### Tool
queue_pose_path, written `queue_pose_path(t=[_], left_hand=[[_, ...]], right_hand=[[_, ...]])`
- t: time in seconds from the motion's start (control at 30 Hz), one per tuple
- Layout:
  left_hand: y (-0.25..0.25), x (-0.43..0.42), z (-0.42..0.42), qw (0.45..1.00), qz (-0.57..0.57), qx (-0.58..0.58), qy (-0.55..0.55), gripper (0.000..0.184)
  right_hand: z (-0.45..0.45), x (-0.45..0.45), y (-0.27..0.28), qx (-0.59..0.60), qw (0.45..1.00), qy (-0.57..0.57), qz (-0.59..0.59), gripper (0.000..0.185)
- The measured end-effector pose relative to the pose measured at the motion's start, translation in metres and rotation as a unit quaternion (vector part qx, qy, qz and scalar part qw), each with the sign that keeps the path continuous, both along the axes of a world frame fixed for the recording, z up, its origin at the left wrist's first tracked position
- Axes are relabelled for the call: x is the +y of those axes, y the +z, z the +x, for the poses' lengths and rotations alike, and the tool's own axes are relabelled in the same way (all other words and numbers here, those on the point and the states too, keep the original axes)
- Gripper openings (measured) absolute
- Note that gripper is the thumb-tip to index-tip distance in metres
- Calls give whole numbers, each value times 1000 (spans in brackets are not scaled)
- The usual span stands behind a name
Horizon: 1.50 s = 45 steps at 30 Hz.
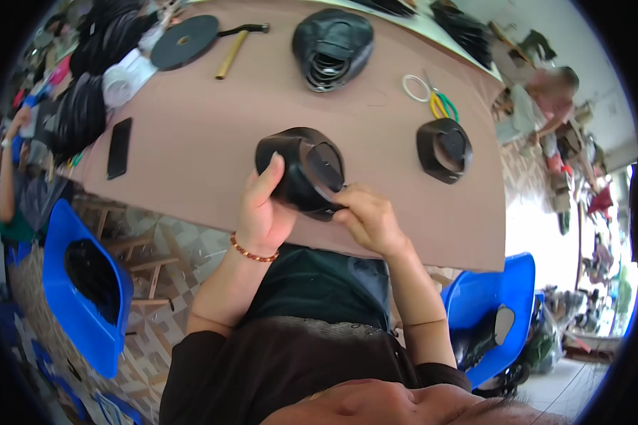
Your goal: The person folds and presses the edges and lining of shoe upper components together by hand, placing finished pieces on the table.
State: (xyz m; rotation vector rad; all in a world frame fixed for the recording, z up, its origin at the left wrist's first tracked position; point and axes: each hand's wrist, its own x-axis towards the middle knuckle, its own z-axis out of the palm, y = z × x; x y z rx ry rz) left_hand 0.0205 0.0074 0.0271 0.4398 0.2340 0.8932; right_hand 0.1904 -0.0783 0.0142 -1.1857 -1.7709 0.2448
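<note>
A rounded black leather piece (294, 166) with a curved opening is held up over the near part of the table. My left hand (266, 205) cups it from the left and below, the thumb pressed against its side. At its lower right edge, my right hand (368, 218) pinches the rim between curled fingers; the fingertips are partly hidden. A similar black leather piece (443, 150) lies to the right on the table. Farther back sits a nested stack of black leather pieces (332, 48).
On the brown-covered table (191, 134) lie a phone (120, 148), a hammer (234, 53), a dark tape roll (186, 42), a white ring (415, 88) and scissors (443, 105). Blue bins (124, 297) (521, 290) flank me. Other people (549, 99) are at both sides.
</note>
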Motion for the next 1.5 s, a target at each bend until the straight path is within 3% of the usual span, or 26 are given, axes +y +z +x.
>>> queue_pose_path(t=[0.1, 0.13, 0.2, 0.3, 0.33, 0.47, 0.53, 0.63, 0.77, 0.87, 0.93, 1.03, 1.1, 1.23, 1.37, 1.5], left_hand=[[-10, -21, 9, 992, 109, 37, -47, 26], [-11, -32, 13, 985, 143, 65, -65, 29], [-17, -37, 17, 974, 205, 1, -98, 39], [-27, -32, 21, 942, 289, 135, -102, 41], [-35, -29, 24, 924, 316, 188, -101, 46], [-67, -21, 11, 919, 217, 271, -188, 46], [-85, -17, 2, 926, 218, 264, -161, 37], [-89, -13, -1, 946, 188, 216, -154, 28], [-91, -10, 1, 935, 215, 217, -182, 28], [-95, -9, 0, 933, 216, 210, -198, 28], [-93, -8, -1, 934, 211, 208, -198, 28], [-93, -7, -4, 932, 226, 210, -190, 29], [-97, -8, -3, 933, 233, 200, -187, 28], [-101, -11, -5, 946, 215, 180, -161, 28], [-106, -10, -8, 945, 204, 200, -160, 28], [-106, -4, -3, 950, 191, 153, -193, 27]], right_hand=[[-17, -17, 17, -38, 996, -17, 75, 51], [-22, -27, 18, -54, 996, -53, 50, 49], [-20, -37, 33, -141, 975, -94, 143, 40], [15, -48, 52, -289, 942, -116, 128, 23], [34, -48, 51, -317, 934, -128, 102, 17], [111, -58, 16, -387, 887, -236, -81, 19], [133, -61, -6, -401, 853, -309, -128, 20], [135, -52, -17, -324, 866, -373, -74, 25], [123, -19, -14, -276, 834, -477, 29, 36], [95, 21, -4, -222, 876, -417, 92, 37], [74, 53, -5, -180, 935, -305, 31, 36], [59, 116, -21, -153, 967, -203, -28, 35], [55, 161, -38, -126, 968, -219, 2, 33], [44, 218, -69, -144, 912, -378, -69, 15], [57, 214, -67, -160, 909, -357, -143, 6], [74, 177, -80, -123, 928, -351, 2, 14]])
